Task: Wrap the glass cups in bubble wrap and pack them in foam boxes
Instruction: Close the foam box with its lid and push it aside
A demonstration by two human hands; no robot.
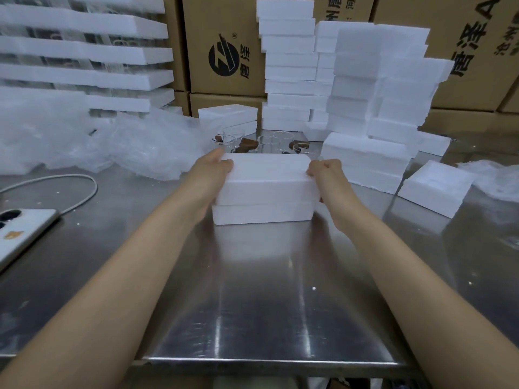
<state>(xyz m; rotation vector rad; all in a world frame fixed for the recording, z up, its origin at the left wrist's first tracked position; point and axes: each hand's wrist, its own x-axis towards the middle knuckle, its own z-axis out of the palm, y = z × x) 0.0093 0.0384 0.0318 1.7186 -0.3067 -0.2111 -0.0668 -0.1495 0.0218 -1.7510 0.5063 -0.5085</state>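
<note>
A closed foam box (265,189) sits on the steel worktop (252,290), about midway between its left and right edges and well back from the near edge. A seam runs along its front face, with the lid part above and a thinner base below. The left hand (213,178) is clamped on the box's left end, thumb on top near the back corner and fingers curled against the side. The right hand (327,175) grips the right end the same way, its fingers bent in onto the upper edge. Both forearms stretch straight out from the near edge.

Just behind the box stand several glass cups (269,141), bare and unwrapped, with some small brown pieces among them that I cannot make out. A crumpled heap of bubble wrap (126,147) spreads over the back left of the worktop. Tall stacks of foam boxes (365,88) fill the back right, with a lone foam piece (438,188) lying near the right edge. Cardboard cartons (224,51) are piled against the back. At the left edge lies a phone (25,234), face down, with a white cable (70,181) looping away from it.
</note>
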